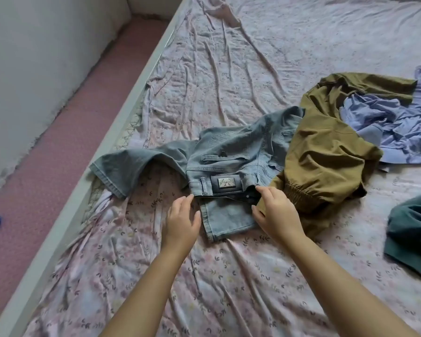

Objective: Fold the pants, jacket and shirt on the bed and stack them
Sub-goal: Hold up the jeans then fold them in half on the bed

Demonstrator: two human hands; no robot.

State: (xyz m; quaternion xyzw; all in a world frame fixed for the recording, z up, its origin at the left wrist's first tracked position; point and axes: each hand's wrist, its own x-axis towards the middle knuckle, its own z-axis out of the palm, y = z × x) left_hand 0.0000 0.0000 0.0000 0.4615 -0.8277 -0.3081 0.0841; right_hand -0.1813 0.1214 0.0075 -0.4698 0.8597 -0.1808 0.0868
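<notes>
Two hands are at the waistband of the jeans (231, 152). My left hand (181, 221) is spread loosely open, its fingertips just reaching the left end of the waistband and its thumb lying near the hem of the lower denim panel; it grips nothing that I can see. My right hand (276, 210) is cupped over the right end of the waistband, index finger on the dark button area; whether the thumb pinches the cloth underneath I cannot tell.

Out from there, the jeans lie crumpled near the left edge of the bed (229, 276), back pocket and leather patch facing up, one leg flung out toward the bed's white frame, another panel folded toward me. Overlapping their right side is the olive jacket (326, 152), bunched, its elastic cuff just beside my right hand. Beyond it, the pale blue shirt (396, 127) sits rumpled, partly over the jacket. A dark teal garment (413, 229) lies apart at the right edge.
</notes>
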